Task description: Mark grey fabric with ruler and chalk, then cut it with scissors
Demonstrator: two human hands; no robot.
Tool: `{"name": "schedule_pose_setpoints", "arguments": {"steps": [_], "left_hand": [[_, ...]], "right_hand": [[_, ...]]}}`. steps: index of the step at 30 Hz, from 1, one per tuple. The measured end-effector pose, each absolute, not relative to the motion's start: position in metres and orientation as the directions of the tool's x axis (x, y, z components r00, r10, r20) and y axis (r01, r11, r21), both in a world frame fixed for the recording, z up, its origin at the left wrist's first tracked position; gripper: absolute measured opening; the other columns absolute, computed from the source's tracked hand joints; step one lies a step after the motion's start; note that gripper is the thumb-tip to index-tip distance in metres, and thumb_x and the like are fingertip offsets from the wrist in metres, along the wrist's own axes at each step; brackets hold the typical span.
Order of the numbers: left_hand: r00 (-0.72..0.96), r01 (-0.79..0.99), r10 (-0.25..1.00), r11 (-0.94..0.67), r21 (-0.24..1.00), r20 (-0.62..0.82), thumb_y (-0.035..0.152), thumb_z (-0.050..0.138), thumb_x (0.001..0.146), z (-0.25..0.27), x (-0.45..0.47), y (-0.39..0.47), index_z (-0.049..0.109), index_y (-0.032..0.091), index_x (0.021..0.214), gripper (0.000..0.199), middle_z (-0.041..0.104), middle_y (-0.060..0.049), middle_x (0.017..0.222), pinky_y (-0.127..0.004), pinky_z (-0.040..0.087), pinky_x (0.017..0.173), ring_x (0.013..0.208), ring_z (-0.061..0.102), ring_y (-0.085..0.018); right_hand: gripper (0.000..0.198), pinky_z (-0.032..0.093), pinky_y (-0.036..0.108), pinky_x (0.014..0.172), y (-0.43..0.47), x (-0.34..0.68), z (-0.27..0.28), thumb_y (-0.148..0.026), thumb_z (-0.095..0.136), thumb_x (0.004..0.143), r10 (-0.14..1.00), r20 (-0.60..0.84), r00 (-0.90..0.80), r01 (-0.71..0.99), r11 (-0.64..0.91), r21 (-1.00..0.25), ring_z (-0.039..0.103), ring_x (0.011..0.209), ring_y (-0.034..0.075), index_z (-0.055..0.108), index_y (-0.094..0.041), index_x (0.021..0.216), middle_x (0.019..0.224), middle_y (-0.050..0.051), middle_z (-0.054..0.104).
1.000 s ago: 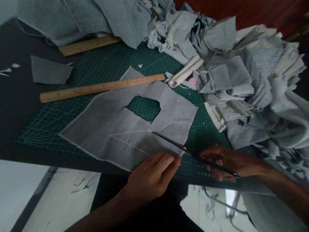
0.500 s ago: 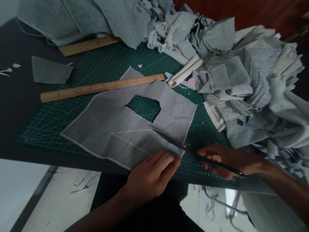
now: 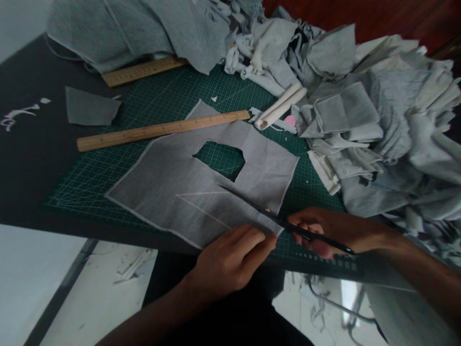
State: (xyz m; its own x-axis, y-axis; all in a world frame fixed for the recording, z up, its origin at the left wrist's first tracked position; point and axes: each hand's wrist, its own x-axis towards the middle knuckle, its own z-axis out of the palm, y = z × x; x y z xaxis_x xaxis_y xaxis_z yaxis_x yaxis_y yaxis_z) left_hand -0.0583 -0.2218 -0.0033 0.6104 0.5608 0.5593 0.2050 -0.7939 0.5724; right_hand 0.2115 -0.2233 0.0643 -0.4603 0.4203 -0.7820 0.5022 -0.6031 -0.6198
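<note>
Across our matte grey, angular-holed cloth (image 3: pixel 158 178), our right hand (image 3: pixel 324 233) grips slender black scissors (image 3: pixel 248 202); our left hand (image 3: pixel 232 262) lies loosely open on its near edge.

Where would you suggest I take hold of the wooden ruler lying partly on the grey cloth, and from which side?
I'd pinch the wooden ruler across its width near its left end, coming down from the left. It lies flat, so its long edges offer the grip, and that end reaches beyond the grey cloth, away from the scissors.
</note>
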Motion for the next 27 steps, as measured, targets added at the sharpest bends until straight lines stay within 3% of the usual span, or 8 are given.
{"name": "schedule_pose_setpoints", "arguments": {"steps": [4,9,15,21,27], "left_hand": [[0.61,0.195,0.561,-0.791,0.58,0.56,0.018,0.044,0.116,-0.005,-0.0599,-0.2223,0.071,0.014,0.111,0.027,0.072,0.001,0.084,-0.021,0.059,0.074,0.078,0.07,-0.01],[0.623,0.214,0.551,-0.803,0.556,0.555,0.017,0.045,0.115,-0.0063,-0.0603,-0.2229,0.07,0.014,0.117,0.025,0.073,0.0,0.087,-0.023,0.059,0.073,0.079,0.07,-0.011],[0.62,0.206,0.553,-0.799,0.565,0.556,0.017,0.045,0.115,-0.0061,-0.06,-0.2234,0.071,0.013,0.115,0.026,0.072,0.0,0.087,-0.023,0.058,0.074,0.08,0.07,-0.011],[0.629,0.212,0.557,-0.794,0.57,0.542,0.017,0.042,0.116,-0.0049,-0.06,-0.2228,0.072,0.014,0.111,0.031,0.072,0.001,0.085,-0.022,0.058,0.075,0.079,0.069,-0.011],[0.627,0.211,0.546,-0.806,0.553,0.556,0.018,0.041,0.116,-0.0059,-0.0593,-0.2224,0.071,0.013,0.114,0.03,0.072,0.0,0.086,-0.023,0.057,0.072,0.079,0.069,-0.011]], "right_hand": [[0.025,0.035,0.02,0.048,-0.2206,0.2057,0.0661,-0.035,0.073,0.075,0.414,-0.795,-0.443,0.506,-0.617,-0.603,0.043,0.053,0.009,0.056,-0.021,0.086,0.066,-0.008,0.055],[0.023,0.039,0.022,0.052,-0.2237,0.2061,0.0662,-0.038,0.071,0.079,0.441,-0.787,-0.432,0.514,-0.596,-0.617,0.051,0.058,0.011,0.059,-0.021,0.089,0.075,-0.002,0.064],[0.031,0.039,0.022,0.05,-0.2245,0.2035,0.0691,-0.044,0.075,0.077,0.447,-0.788,-0.424,0.515,-0.597,-0.615,0.048,0.057,0.01,0.058,-0.021,0.087,0.074,-0.003,0.063],[0.034,0.04,0.02,0.046,-0.2253,0.2023,0.066,-0.052,0.074,0.08,0.463,-0.773,-0.433,0.451,-0.631,-0.631,0.043,0.048,0.008,0.058,-0.022,0.085,0.06,-0.01,0.051],[0.045,0.036,0.018,0.044,-0.2294,0.2058,0.0596,-0.059,0.081,0.081,0.466,-0.762,-0.449,0.443,-0.625,-0.643,0.039,0.047,0.006,0.058,-0.021,0.083,0.06,-0.01,0.051]]}}
